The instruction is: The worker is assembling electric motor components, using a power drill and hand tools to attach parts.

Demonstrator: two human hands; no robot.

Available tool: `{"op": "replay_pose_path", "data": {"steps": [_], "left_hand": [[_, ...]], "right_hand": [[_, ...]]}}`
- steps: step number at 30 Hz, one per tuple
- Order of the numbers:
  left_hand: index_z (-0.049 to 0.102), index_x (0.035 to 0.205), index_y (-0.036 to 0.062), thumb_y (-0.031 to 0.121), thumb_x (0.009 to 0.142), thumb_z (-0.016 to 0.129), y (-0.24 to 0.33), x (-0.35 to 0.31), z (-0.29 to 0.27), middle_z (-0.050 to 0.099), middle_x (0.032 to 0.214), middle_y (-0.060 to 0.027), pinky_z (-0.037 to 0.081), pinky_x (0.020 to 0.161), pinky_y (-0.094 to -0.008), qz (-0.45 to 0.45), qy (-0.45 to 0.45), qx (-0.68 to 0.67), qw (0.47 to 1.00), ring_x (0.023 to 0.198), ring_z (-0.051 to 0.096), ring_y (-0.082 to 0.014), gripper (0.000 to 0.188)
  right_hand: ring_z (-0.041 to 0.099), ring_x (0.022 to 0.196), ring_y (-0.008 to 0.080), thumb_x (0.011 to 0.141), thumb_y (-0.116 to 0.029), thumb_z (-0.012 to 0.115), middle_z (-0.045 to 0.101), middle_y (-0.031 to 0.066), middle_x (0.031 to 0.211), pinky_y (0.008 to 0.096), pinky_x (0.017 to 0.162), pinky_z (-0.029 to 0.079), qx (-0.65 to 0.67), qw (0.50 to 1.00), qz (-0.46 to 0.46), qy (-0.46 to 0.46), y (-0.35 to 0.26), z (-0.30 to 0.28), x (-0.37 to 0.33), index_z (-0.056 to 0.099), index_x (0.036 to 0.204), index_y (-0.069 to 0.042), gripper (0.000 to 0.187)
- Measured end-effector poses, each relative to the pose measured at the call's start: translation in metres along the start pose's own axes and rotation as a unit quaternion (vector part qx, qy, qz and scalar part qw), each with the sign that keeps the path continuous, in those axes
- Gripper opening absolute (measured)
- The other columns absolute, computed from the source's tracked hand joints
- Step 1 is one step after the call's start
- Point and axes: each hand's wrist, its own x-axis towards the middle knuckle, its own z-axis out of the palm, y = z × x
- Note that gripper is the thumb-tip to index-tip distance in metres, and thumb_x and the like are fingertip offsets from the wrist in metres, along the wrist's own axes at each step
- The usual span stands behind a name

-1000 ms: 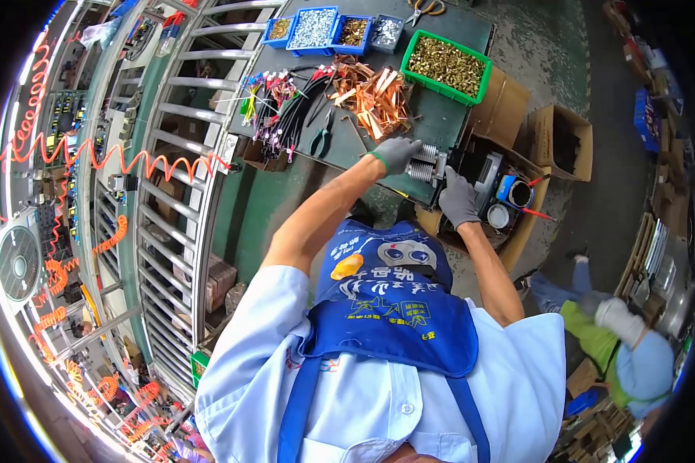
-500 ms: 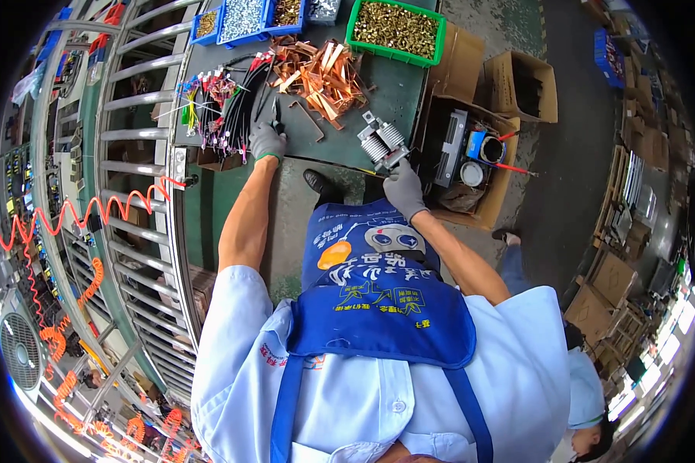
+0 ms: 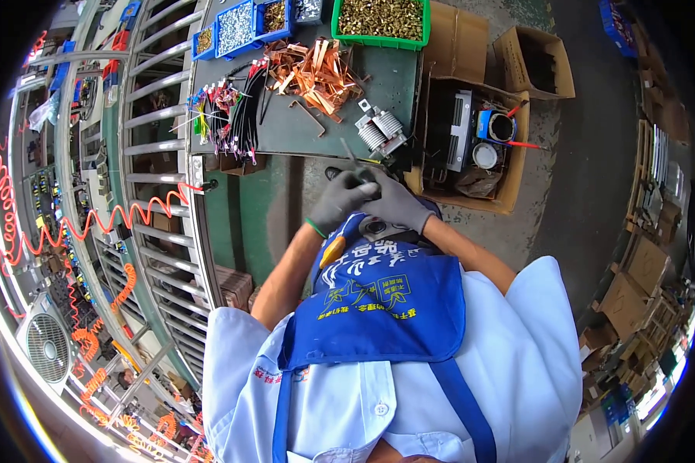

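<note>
My left hand (image 3: 343, 204) and my right hand (image 3: 398, 205), both in grey gloves, meet in front of my apron, below the bench's near edge. My left hand is closed round a slim dark-handled tool (image 3: 348, 150), whose thin shaft points up and is smeared by motion. The fingers of my right hand are bent against the left; what they grip there is hidden. Just beyond the hands, a silver ribbed coil part (image 3: 381, 133) with metal terminals rests on the bench by its near right edge, touched by neither hand.
Copper strips (image 3: 315, 77) lie heaped on the dark green bench (image 3: 278, 139), beside bundled black cables (image 3: 246, 116). Blue bins (image 3: 235, 29) and a green bin (image 3: 421, 38) of small hardware line the back. An open carton (image 3: 510, 189) stands right; a metal roller rack (image 3: 156, 177) stands left.
My left hand has come back from the cables with the slim tool and joined the right. My right hand has let go of the coil part, which stays on the bench.
</note>
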Motion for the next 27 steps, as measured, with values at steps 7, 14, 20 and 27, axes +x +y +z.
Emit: {"op": "replay_pose_path", "data": {"steps": [7, 14, 20, 27], "left_hand": [[0.062, 0.116, -0.0036, 0.035, 0.096, 0.057, -0.034, -0.004, 0.026, 0.067, 0.100, -0.0129, 0.050, 0.080, -0.0307, 0.043, 0.114, 0.298, 0.947, 0.091, 0.063, -0.0166, 0.044], [0.056, 0.122, -0.0052, 0.037, 0.095, 0.058, -0.053, 0.019, 0.017, 0.065, 0.099, -0.0114, 0.051, 0.070, -0.0310, -0.047, 0.174, 0.044, 0.983, 0.079, 0.063, -0.0179, 0.050], [0.048, 0.132, -0.0041, 0.034, 0.093, 0.062, -0.075, 0.051, 0.005, 0.064, 0.107, -0.0128, 0.052, 0.070, -0.0270, -0.029, 0.236, 0.027, 0.971, 0.087, 0.065, -0.0179, 0.056], [0.045, 0.132, -0.0018, 0.032, 0.094, 0.063, -0.046, 0.051, 0.036, 0.063, 0.112, -0.0081, 0.051, 0.076, -0.0260, -0.061, 0.204, 0.008, 0.977, 0.093, 0.061, -0.0123, 0.054]], "right_hand": [[0.067, 0.087, 0.0335, 0.086, -0.024, 0.060, 0.066, 0.0221, 0.086, 0.0429, 0.082, 0.050, -0.058, 0.992, 0.114, -0.024, 0.049, -0.033, -0.013, 0.061, 0.107, 0.001, 0.033], [0.065, 0.084, 0.0234, 0.093, -0.013, 0.057, 0.058, 0.0125, 0.108, 0.0384, 0.072, 0.061, 0.148, 0.947, 0.235, -0.160, 0.054, -0.061, -0.014, 0.045, 0.128, 0.000, 0.039], [0.065, 0.096, 0.0289, 0.096, -0.016, 0.054, 0.060, 0.0155, 0.109, 0.0428, 0.075, 0.060, 0.293, 0.888, 0.278, -0.220, 0.053, -0.070, -0.002, 0.047, 0.121, -0.001, 0.030], [0.065, 0.102, 0.0336, 0.095, -0.018, 0.056, 0.059, 0.0155, 0.119, 0.0451, 0.075, 0.060, 0.350, 0.848, 0.286, -0.276, 0.060, -0.081, 0.000, 0.040, 0.133, -0.004, 0.043]]}}
